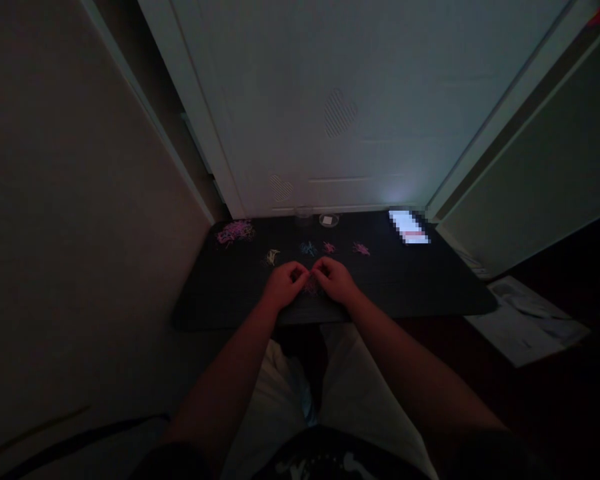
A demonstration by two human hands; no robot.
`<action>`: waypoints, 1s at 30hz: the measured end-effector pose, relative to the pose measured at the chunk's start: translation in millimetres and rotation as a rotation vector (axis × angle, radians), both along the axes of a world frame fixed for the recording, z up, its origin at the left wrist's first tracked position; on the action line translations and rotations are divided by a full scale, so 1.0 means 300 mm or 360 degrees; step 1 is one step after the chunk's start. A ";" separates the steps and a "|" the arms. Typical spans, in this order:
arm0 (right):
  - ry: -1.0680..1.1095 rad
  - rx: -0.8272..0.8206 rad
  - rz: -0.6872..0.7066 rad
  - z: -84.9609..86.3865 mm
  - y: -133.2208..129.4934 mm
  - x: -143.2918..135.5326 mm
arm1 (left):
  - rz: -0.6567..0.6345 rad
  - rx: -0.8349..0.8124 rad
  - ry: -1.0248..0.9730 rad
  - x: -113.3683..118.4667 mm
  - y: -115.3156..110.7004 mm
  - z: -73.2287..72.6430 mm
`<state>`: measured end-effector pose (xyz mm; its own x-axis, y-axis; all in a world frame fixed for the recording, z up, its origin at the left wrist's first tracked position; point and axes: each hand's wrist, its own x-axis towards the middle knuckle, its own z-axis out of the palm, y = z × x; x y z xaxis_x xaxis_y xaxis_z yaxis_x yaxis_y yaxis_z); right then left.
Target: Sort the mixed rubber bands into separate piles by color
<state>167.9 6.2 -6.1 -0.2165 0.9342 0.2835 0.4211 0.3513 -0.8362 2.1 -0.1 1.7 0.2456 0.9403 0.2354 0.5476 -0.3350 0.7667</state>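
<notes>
My left hand (283, 285) and my right hand (337, 280) meet fingertip to fingertip over the dark table, both closed in a pinch. Whatever lies between the fingers is too small and dim to name. Just below the fingertips is a loose pile of thin reddish pieces (311, 287). Beyond the hands lie small heaps of similar thin pieces: a yellowish heap (272, 257), a blue heap (308, 248), a pink heap (329, 247) and another pink heap (361, 249). A larger mixed, mostly pink-purple pile (235, 231) sits at the table's far left corner.
Along the back edge of the black table (410, 287) stand a clear round container (304, 216) and a round clear lid-like piece (329, 220) with a white square. A lit phone (409, 227) lies at the back right. A pale panel rises behind; papers (527, 323) lie lower right.
</notes>
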 end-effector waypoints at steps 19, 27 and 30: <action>-0.0009 -0.0020 0.0021 -0.011 -0.002 0.014 | 0.0013 0.0024 -0.0040 -0.003 0.001 -0.008; -0.0071 0.0009 -0.0129 -0.002 -0.004 0.008 | 0.0015 -0.0004 -0.0048 0.002 -0.004 0.006; -0.0141 0.0045 -0.0137 0.005 0.003 0.003 | 0.0016 -0.0004 -0.0052 0.003 -0.002 0.002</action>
<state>168.8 7.2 -4.5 -0.1610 0.9423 0.2934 0.5224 0.3336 -0.7847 3.0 -0.5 2.5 0.2283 0.9433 0.2408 0.5259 -0.3276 0.7849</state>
